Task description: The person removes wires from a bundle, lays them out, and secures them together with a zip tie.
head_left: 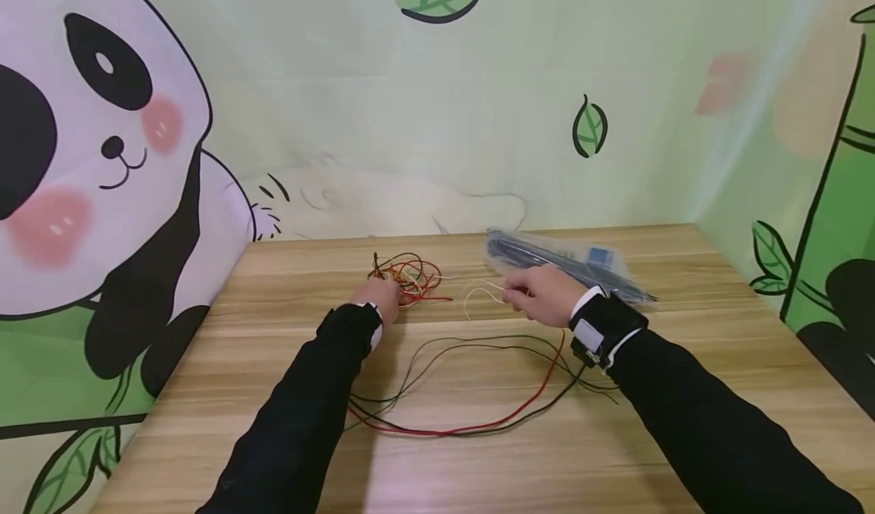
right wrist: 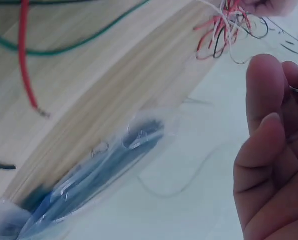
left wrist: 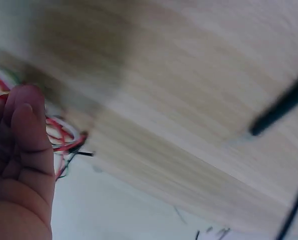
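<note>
The left hand [head_left: 381, 300] pinches a tangle of wires [head_left: 425, 272] between its fingers; the tangle lies on the tabletop [head_left: 301, 279] at two o'clock from that hand. Loose wires [head_left: 439, 433], red, black and green, curve at half past four from it. A thin white wire [head_left: 482, 288] runs into the pinching fingers of the right hand [head_left: 544, 294]; a clear bag [head_left: 570, 263] lies at one o'clock.

The person's bare left hand [head_left: 380, 300] has its thumb [left wrist: 31, 127] bent against its fingers. Well apart from it, the bare right hand [head_left: 547, 295] pinches, its fingers curled. Behind the hands, the black-sleeved left arm [head_left: 290, 415] and black-sleeved right arm [head_left: 724, 415] slant inward.
</note>
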Available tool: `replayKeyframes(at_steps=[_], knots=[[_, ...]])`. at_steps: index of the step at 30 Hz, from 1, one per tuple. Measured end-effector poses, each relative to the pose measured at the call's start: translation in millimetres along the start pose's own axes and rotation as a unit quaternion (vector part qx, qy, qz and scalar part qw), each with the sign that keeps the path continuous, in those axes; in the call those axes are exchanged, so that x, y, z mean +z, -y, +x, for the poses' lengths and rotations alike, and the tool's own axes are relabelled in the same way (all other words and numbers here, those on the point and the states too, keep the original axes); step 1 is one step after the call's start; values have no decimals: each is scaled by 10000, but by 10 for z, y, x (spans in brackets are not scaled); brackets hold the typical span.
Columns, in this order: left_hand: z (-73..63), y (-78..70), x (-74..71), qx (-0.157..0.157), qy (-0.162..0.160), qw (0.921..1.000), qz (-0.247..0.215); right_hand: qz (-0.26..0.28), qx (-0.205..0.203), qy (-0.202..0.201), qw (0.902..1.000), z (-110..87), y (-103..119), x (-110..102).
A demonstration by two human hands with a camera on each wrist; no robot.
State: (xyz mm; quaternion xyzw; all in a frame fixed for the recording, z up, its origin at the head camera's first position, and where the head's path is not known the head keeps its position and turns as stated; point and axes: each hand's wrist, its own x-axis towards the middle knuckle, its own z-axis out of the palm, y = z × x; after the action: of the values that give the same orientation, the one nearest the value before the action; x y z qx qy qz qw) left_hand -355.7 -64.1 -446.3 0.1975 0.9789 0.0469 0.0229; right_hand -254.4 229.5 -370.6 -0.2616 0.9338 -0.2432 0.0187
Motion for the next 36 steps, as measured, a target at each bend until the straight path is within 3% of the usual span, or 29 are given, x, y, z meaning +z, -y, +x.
replayKeyframes(at_steps=[2, 4, 7, 11, 13, 15, 20, 24, 30, 36], knots=[[-67, -54, -111, 44, -135, 9987, -484, 27, -72, -115, 9999, -31, -2, -32], [-155, -189, -260, 289, -378, 9929, -1088, -35, -224, -260, 9994, -48, 10, -40], [-305, -459, -482, 1087, -800, 9747, -1779, -258, -580, -594, 9962, -61, 72, -29], [-527, -751, -692, 2289, -1284, 9448, -1959, -546, -1140, -1127, 9856, -104, 205, -2], [-633, -818, -743, 2653, -1485, 9331, -1920, -572, -1326, -1301, 9809, -151, 268, 3], [-739, -834, -772, 2834, -1604, 9274, -1838, -512, -1417, -1351, 9793, -211, 320, -2], [-1031, -739, -814, 2986, -1636, 9279, -1518, -162, -1421, -1089, 9837, -427, 391, -53], [-1261, -626, -844, 3062, -1708, 9305, -1061, -226, -1465, -957, 9843, -623, 402, -98], [-1534, -417, -819, 3205, -2036, 9248, -246, -1004, -1806, -1293, 9698, -839, 367, -95], [-1741, -196, -693, 3008, -2334, 9246, 140, -1256, -1991, -1676, 9573, -1017, 235, -72]])
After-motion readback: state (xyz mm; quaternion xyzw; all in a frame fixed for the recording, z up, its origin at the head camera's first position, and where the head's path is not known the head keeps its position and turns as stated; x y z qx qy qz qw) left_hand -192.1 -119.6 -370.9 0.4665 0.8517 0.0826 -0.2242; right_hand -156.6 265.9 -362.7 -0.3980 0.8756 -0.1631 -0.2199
